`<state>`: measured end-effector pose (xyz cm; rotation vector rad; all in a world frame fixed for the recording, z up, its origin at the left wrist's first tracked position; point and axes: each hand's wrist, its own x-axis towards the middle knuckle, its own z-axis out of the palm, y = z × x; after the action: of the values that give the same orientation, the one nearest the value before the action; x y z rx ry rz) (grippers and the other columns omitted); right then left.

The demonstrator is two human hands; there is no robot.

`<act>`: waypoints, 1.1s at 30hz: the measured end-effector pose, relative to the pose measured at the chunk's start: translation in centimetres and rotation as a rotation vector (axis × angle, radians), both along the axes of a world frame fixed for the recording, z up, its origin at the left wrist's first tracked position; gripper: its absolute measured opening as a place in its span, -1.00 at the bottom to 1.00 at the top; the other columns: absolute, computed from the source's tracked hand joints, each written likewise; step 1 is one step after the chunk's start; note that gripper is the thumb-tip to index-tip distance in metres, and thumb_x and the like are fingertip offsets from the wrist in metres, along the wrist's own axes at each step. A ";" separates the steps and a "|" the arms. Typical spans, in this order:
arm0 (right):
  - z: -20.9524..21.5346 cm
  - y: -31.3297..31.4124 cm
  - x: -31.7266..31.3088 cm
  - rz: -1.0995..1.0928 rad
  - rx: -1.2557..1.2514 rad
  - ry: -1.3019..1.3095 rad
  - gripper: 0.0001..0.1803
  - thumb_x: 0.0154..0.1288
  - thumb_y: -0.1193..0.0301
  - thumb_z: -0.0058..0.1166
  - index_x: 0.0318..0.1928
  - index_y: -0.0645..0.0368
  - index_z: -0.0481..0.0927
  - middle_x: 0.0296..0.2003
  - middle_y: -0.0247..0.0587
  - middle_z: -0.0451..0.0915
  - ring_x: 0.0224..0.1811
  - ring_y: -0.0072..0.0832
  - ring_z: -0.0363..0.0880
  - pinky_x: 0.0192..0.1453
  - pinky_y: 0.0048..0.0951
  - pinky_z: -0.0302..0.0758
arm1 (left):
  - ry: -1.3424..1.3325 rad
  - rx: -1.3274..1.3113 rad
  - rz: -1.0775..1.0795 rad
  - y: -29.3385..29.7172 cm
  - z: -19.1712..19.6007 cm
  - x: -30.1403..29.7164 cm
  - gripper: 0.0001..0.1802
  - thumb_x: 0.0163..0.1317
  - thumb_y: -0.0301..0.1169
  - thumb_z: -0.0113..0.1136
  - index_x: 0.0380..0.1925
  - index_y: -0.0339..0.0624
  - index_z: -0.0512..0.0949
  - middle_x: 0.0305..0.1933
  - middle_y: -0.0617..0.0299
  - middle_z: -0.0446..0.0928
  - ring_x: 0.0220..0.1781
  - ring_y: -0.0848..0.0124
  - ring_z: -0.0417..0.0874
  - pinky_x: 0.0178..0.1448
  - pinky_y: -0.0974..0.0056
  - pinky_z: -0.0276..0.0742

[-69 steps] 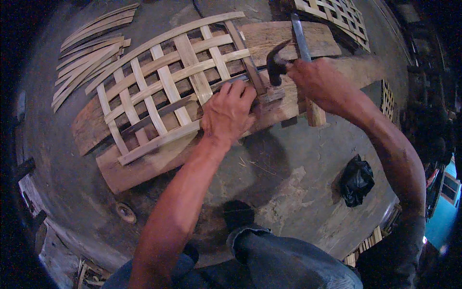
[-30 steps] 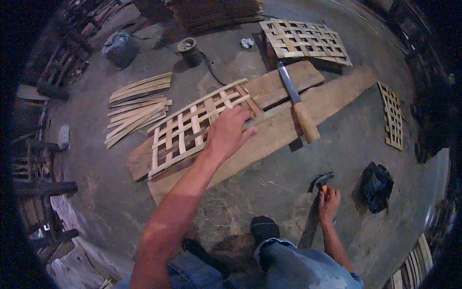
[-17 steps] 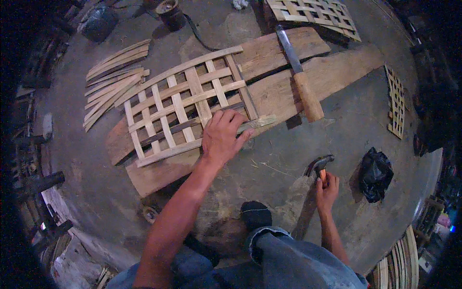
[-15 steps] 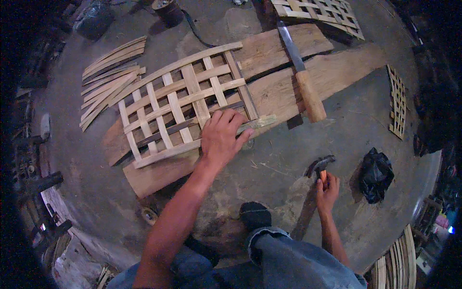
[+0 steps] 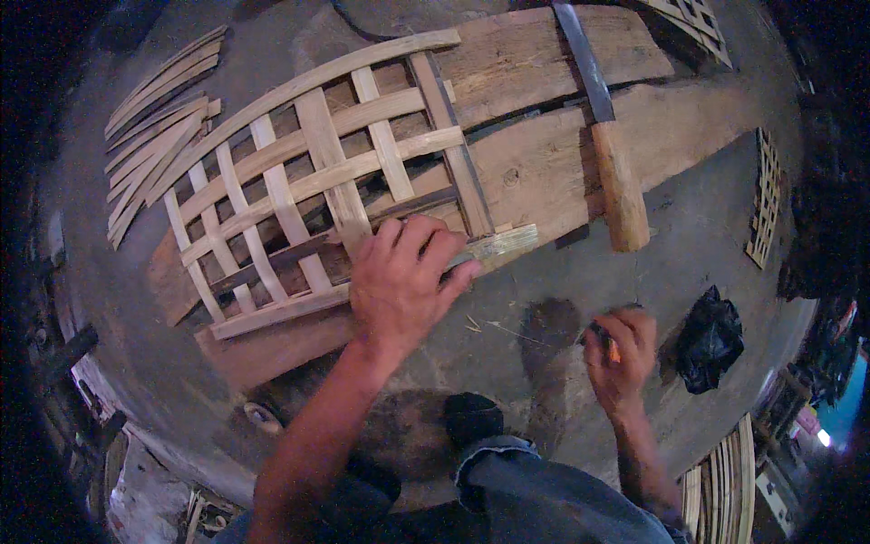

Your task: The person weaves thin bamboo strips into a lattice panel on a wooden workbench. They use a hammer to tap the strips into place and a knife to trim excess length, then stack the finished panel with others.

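A lattice panel of woven pale wooden slats (image 5: 322, 150) lies across two rough planks (image 5: 526, 172). My left hand (image 5: 399, 286) presses on its near edge, close to the right corner. The fingers curl over the slats and the thumb points right; what lies under the palm is hidden. Off to the right, above the floor, my right hand (image 5: 630, 358) is closed round the orange handle of a hammer (image 5: 615, 351). The hammer's head is mostly hidden behind the fingers.
A long knife with a wooden handle (image 5: 621, 195) rests across the planks. Loose slats (image 5: 172, 77) lie at the far left. A black plastic bag (image 5: 711, 340) and a smaller lattice piece (image 5: 766, 204) are at right. Another lattice (image 5: 698, 23) is far right; strips (image 5: 729, 480) lie near right.
My right hand has come up with the hammer, whose head has turned out of sight. The left hand keeps its place on the lattice. The whole view has shifted closer to the panel.
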<state>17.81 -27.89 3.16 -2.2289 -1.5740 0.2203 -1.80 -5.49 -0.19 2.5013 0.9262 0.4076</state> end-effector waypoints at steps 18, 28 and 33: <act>-0.9 14.7 0.0 0.423 -0.062 0.141 -0.49 -0.15 0.54 0.39 -0.06 0.06 0.63 -0.15 -0.20 0.54 -0.08 -0.19 0.48 -0.04 -0.24 0.48 | -0.002 -0.023 -0.021 0.4 1.1 0.0 -0.66 -0.03 -0.18 0.42 -0.28 -0.06 0.61 -0.22 0.25 0.52 -0.16 0.21 0.53 -0.14 0.13 0.47; -2.5 5.3 -3.5 -0.105 0.147 0.255 -0.51 0.14 0.56 0.24 0.11 0.24 0.46 -0.09 -0.08 0.49 -0.07 -0.26 0.49 0.00 -0.31 0.46 | 0.038 0.115 -0.044 -0.5 1.8 0.1 -0.59 -0.08 -0.13 0.41 -0.20 0.04 0.57 -0.19 0.36 0.48 -0.13 0.33 0.50 -0.12 0.21 0.45; -2.4 -0.2 -6.1 -0.175 0.125 0.423 -0.59 0.14 0.57 0.21 0.04 0.25 0.49 -0.14 -0.07 0.51 -0.12 -0.26 0.52 -0.03 -0.35 0.48 | -0.114 0.357 0.017 1.3 8.1 0.2 -0.69 -0.01 -0.20 0.38 -0.26 -0.01 0.58 -0.25 0.30 0.52 -0.17 0.30 0.54 -0.15 0.14 0.49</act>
<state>11.67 -28.06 0.76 -2.0408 -1.1319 0.4909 -1.56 -4.22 7.95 2.7520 0.8944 0.7728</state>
